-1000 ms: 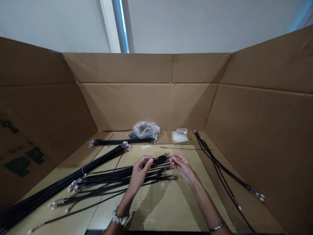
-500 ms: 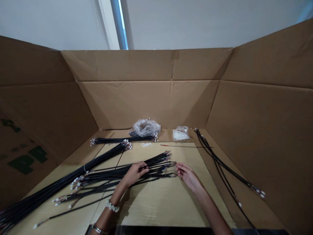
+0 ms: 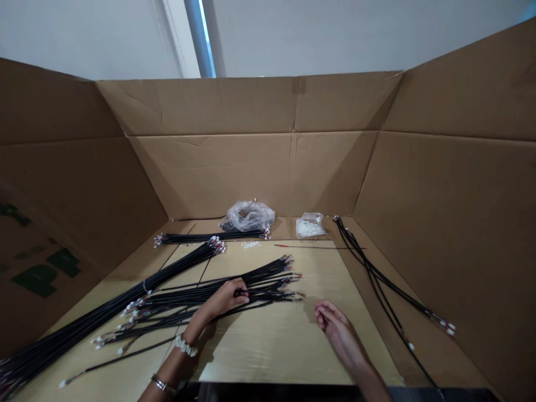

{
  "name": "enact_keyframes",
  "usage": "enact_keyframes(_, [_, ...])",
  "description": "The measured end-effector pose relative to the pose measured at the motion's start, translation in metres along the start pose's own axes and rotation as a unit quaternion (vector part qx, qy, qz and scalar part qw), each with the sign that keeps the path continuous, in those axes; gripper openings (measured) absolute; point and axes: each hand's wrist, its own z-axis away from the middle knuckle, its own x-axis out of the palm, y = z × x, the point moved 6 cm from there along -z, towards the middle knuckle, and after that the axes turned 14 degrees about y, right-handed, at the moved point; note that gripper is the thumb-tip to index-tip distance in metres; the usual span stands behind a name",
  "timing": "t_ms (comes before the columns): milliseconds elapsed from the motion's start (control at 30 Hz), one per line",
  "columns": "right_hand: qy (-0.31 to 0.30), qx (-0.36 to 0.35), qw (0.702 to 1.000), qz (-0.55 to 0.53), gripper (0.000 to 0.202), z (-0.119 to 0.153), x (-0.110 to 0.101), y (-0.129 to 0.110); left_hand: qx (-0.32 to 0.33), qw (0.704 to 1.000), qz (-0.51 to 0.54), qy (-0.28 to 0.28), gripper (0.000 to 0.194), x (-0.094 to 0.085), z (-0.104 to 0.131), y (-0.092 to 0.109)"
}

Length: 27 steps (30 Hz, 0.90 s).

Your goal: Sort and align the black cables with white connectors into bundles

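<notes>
Fingers of the left hand [image 3: 228, 298] are closed on black cables [image 3: 268, 269] on the worktop [image 3: 288, 346], those of the right hand [image 3: 335, 326] curl together right of the cables, two bags [image 3: 250, 215] lie beyond them, and half-legible green lettering [image 3: 39, 280] marks the cardboard [image 3: 84, 184] to their left.

The left grip [image 3: 228, 296] touches black cables [image 3: 188, 296], the right grip [image 3: 338, 330] near their wire ends [image 3: 298, 294]

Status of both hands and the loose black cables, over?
Left hand on the loose black cables. Right hand beside them, not touching. Plastic bags behind, out of the way.
</notes>
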Motion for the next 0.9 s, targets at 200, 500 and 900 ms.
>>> enact_keyframes(200, [0.019, -0.011, 0.999, -0.026, 0.037, -0.001, -0.003, -0.001, -0.012, 1.0, 0.006, 0.008, 0.026, -0.011, -0.001, 0.007])
enact_keyframes(500, [0.02, -0.015, 0.999, -0.028, 0.038, 0.0, -0.002, -0.001, -0.008, 0.998, -0.058, 0.006, 0.035, -0.006, 0.0, 0.01])
enact_keyframes(900, [0.033, -0.008, 0.999, -0.035, 0.04, 0.001, -0.001, -0.004, 0.008, 0.991, -0.108, -0.074, 0.016, 0.007, -0.001, 0.007])
